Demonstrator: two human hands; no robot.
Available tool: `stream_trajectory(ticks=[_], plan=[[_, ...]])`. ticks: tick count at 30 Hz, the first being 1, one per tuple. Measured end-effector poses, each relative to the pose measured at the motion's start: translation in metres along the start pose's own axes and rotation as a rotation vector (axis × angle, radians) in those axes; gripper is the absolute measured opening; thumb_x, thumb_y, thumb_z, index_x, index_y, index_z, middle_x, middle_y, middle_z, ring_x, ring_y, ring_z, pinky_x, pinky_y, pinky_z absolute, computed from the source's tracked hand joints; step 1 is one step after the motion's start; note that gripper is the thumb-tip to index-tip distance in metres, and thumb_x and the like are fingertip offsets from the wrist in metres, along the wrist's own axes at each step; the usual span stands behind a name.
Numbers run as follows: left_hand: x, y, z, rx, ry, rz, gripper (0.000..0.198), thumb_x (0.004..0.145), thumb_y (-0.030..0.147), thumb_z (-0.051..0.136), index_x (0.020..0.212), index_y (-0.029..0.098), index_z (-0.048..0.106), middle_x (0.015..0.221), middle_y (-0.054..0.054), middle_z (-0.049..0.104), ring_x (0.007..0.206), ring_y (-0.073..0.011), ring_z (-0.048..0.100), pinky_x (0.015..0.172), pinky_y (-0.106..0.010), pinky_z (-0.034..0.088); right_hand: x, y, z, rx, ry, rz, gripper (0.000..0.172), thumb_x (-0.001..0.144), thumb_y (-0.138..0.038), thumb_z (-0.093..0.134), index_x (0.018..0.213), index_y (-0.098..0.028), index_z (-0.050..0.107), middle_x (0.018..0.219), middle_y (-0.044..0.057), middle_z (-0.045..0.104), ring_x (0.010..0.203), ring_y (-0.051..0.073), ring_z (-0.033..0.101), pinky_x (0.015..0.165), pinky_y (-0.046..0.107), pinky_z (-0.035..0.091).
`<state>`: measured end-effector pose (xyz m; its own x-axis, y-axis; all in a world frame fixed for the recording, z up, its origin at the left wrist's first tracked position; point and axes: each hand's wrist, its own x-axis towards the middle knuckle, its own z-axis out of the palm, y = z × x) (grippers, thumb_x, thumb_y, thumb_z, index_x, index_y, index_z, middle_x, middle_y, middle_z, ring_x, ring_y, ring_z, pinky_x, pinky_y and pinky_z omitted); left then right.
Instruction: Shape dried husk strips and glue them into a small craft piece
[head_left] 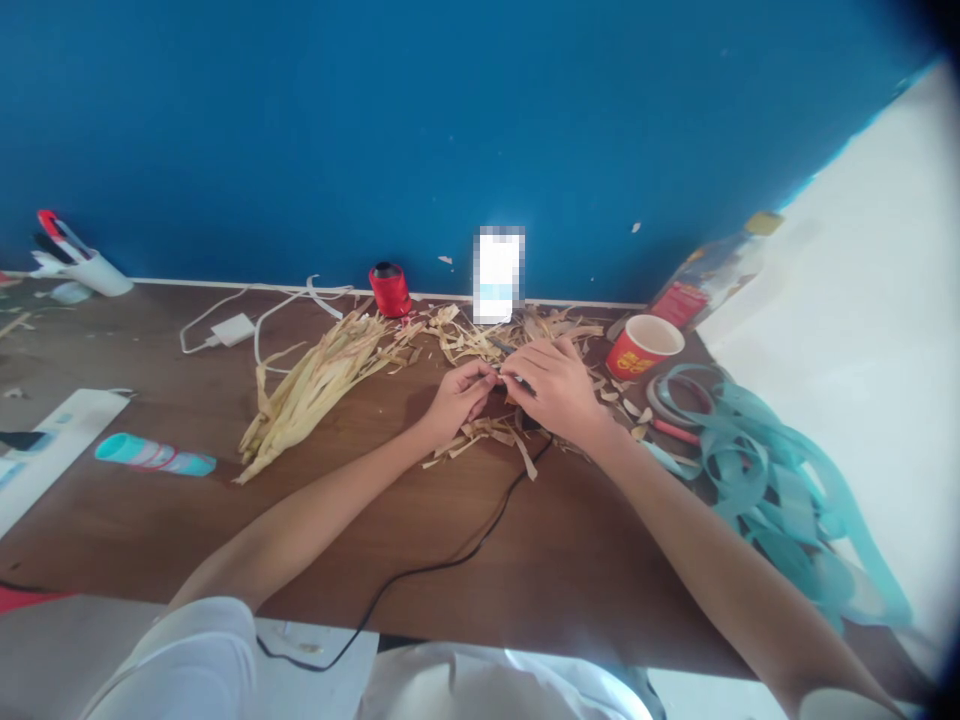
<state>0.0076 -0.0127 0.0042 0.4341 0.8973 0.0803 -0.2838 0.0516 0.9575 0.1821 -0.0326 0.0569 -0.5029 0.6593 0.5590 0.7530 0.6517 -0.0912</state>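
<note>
My left hand [459, 402] and my right hand [556, 392] meet over the middle of the table, fingertips almost touching. Both are closed in a pinch. Something tiny and pale seems to lie between the fingertips, too small to name. A dark object under my right hand is mostly covered by the fingers. Around both hands lie dry straw-coloured husk scraps [487, 436], with more behind them. To the left of my left hand rests a bundle of dried corn husks [319, 390].
A black cable [420, 571] runs from beneath my right hand to the front edge. Right stand a red paper cup [628, 358], a bottle [686, 290] and heaped teal ribbon [787, 490]. Behind are a red spool [390, 292], a blurred bright screen [498, 275] and a white charger [232, 330].
</note>
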Motion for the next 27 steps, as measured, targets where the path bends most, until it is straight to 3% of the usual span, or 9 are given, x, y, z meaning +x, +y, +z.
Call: stream_trajectory(ticks=[7,14,20,27], plan=[[0.0003,0.0005,-0.001,-0.038,-0.028,0.014,0.026,0.081,0.041,0.062,0.083,0.016,0.054,0.043,0.01,0.036,0.034,-0.0025,0.027,0.037,-0.016,0.017,0.0019,0.0038,-0.0051,-0.007,0.004,0.029,0.019,0.091,-0.023,0.049,0.105,-0.022,0.06,0.105,0.007,0.068,0.102,0.026,0.054,0.082,0.04,0.033],[0.0008,0.0015,-0.0012,-0.032,-0.054,-0.011,0.028,0.081,0.042,0.063,0.084,0.015,0.055,0.041,0.01,0.036,0.034,-0.0025,0.027,0.038,-0.016,0.018,0.0015,0.0076,-0.0073,0.017,-0.029,0.021,0.013,0.091,-0.024,0.048,0.09,-0.023,0.062,0.095,0.003,0.069,0.093,0.023,0.057,0.08,0.038,0.033],[0.0007,0.0009,-0.0014,-0.022,-0.059,-0.012,0.029,0.081,0.043,0.063,0.084,0.015,0.056,0.04,0.01,0.036,0.034,-0.0026,0.027,0.038,-0.016,0.019,0.0012,0.0065,-0.0045,0.1,-0.044,0.073,0.012,0.09,-0.023,0.049,0.084,-0.021,0.06,0.088,0.003,0.068,0.09,0.021,0.057,0.08,0.036,0.034],[0.0004,0.0013,-0.0015,-0.018,-0.088,-0.025,0.031,0.079,0.043,0.064,0.081,0.014,0.055,0.041,0.009,0.04,0.033,-0.0022,0.028,0.038,-0.016,0.019,0.0022,0.0042,-0.0041,0.12,-0.06,0.031,0.01,0.086,-0.018,0.049,0.081,-0.02,0.058,0.088,0.006,0.067,0.087,0.022,0.056,0.079,0.037,0.035]])
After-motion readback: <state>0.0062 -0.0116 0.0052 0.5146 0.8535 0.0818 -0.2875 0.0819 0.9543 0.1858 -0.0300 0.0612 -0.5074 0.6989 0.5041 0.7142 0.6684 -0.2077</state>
